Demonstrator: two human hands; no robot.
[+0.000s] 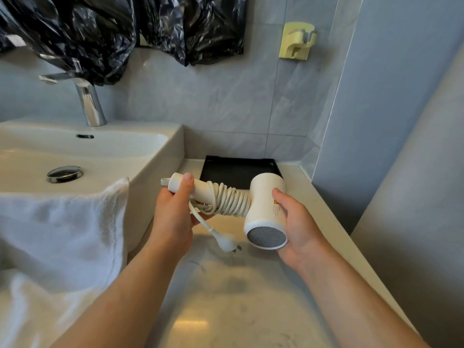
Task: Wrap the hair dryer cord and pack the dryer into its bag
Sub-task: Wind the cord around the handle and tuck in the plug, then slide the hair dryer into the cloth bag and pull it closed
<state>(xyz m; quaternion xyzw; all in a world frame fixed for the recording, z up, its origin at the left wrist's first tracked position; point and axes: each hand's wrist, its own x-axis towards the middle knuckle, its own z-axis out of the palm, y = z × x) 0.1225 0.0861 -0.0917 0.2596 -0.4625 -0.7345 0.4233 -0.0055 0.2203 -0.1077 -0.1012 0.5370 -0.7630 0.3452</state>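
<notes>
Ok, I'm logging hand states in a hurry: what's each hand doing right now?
Left hand: closed, holding the white plastic hair dryer by its handle.
Right hand: closed, holding the same dryer's round body.

— How many hands?
— Two: one left hand (173, 214) and one right hand (298, 227).
— How many hair dryers?
— One hair dryer (263, 197), with one cord (231, 199) and one plug (227, 244).
— What else?
— One sink (160, 151) at nine o'clock, one tap (89, 104) at eleven, one towel (62, 234) at eight, one black tray (238, 169) at twelve, one yellow holder (297, 41) at one.
</notes>
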